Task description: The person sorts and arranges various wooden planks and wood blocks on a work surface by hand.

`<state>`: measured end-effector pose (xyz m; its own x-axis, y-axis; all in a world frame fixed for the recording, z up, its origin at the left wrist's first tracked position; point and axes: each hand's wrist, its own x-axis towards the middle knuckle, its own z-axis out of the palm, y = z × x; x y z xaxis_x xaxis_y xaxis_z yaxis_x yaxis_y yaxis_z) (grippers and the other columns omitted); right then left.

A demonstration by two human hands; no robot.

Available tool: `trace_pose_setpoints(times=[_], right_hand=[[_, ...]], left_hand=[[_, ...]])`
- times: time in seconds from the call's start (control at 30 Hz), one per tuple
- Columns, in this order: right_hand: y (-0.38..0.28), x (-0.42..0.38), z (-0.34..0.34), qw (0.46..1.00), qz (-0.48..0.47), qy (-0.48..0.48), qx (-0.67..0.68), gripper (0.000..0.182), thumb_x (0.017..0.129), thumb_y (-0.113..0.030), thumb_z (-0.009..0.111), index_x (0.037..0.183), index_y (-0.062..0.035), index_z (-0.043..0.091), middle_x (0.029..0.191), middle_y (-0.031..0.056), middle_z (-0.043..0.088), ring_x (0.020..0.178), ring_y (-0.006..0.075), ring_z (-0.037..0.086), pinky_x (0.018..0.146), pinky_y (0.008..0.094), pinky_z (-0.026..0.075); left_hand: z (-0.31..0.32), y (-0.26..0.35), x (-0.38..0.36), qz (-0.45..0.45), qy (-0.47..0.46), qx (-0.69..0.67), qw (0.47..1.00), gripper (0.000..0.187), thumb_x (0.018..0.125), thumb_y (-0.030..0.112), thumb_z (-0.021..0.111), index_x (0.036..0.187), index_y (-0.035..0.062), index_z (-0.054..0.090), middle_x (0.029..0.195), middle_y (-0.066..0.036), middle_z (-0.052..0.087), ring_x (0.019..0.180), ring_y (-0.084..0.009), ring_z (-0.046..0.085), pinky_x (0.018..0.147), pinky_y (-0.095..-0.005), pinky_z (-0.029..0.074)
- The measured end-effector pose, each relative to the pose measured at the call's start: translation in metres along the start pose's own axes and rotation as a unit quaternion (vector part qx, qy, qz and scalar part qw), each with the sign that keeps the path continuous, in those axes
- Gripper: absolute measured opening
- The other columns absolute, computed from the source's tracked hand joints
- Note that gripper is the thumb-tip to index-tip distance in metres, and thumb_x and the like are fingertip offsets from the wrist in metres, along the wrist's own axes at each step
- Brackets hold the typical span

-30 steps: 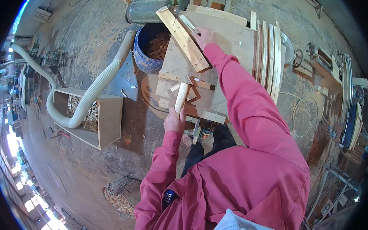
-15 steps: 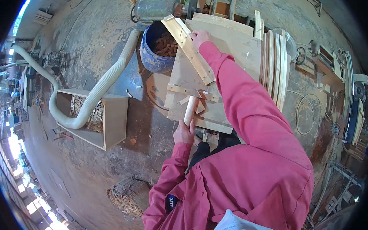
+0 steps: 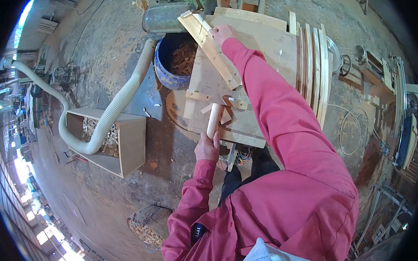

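Note:
My left hand point(image 3: 206, 147) is closed around the near end of a pale wooden stick point(image 3: 213, 120), held at the table's near edge. The stick's far end reaches over the wooden worktable point(image 3: 261, 49), beside small wood offcuts point(image 3: 226, 115) and a dark, blade-like shape I cannot make out fully. At the far side, my right hand point(image 3: 222, 34) has its fingers curled over the edge of a long wooden board point(image 3: 210, 49), which lies diagonally across the tabletop. A short wooden strip point(image 3: 199, 97) lies across the table near the stick's tip.
A blue bucket point(image 3: 162, 73) of wood pieces stands left of the table, below a grey motor point(image 3: 164, 18). A ribbed hose point(image 3: 123, 94) runs into a box point(image 3: 132, 145) of scraps. Long curved slats point(image 3: 316, 74) line the right side. A basket point(image 3: 150, 221) of offcuts sits on the floor.
The view has shifted slightly, and more of my legs shows below the table. The stick in my left hand has moved slightly left. My right hand stays on the board.

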<state>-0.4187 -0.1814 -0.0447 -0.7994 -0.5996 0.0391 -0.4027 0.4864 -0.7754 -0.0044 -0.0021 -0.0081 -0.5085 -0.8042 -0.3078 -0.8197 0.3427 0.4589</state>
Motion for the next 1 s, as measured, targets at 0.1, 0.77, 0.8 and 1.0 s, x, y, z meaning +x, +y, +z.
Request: trace_pose_setpoints(times=[0.1,0.77,0.8,1.0], right_hand=[[0.000,0.014,-0.015,0.999,-0.005,-0.025,-0.039,0.029,0.092,-0.038,0.071,0.095,-0.0106,0.080,0.090,0.0146,0.077,0.086,0.0333,0.073,0.082,0.0439,0.055],[0.070,-0.079,-0.044,0.837,0.065,0.099,0.534,0.037,0.094,-0.007,0.067,0.129,0.0039,0.060,0.103,0.0131,0.070,0.083,0.0230,0.070,0.070,0.0318,0.057],[0.064,-0.096,-0.065,0.850,0.046,0.181,0.492,0.040,0.093,-0.007,0.069,0.131,0.0037,0.060,0.109,0.0157,0.070,0.084,0.0263,0.070,0.073,0.0371,0.058],[-0.153,-0.182,-0.059,0.948,-0.191,0.152,0.206,0.034,0.096,-0.021,0.073,0.121,0.0010,0.068,0.116,0.0130,0.070,0.098,0.0239,0.068,0.086,0.0368,0.054]], left_hand=[[0.001,0.007,0.007,-0.001,0.001,-0.003,1.000,0.046,0.101,0.049,0.060,0.096,0.0038,0.052,0.078,-0.021,0.069,0.075,-0.0452,0.069,0.067,-0.0551,0.054],[-0.027,-0.024,-0.041,-0.027,-0.017,-0.054,0.998,0.046,0.098,0.049,0.062,0.104,0.0035,0.057,0.086,-0.025,0.070,0.082,-0.0469,0.070,0.072,-0.0545,0.055],[-0.028,-0.030,-0.049,-0.018,-0.007,-0.062,0.998,0.047,0.099,0.049,0.061,0.105,0.0030,0.056,0.087,-0.025,0.070,0.082,-0.0464,0.070,0.072,-0.0546,0.055],[-0.035,-0.053,-0.075,0.004,0.005,-0.081,0.997,0.049,0.100,0.050,0.058,0.107,0.0015,0.055,0.087,-0.024,0.071,0.083,-0.0447,0.071,0.072,-0.0542,0.056]])
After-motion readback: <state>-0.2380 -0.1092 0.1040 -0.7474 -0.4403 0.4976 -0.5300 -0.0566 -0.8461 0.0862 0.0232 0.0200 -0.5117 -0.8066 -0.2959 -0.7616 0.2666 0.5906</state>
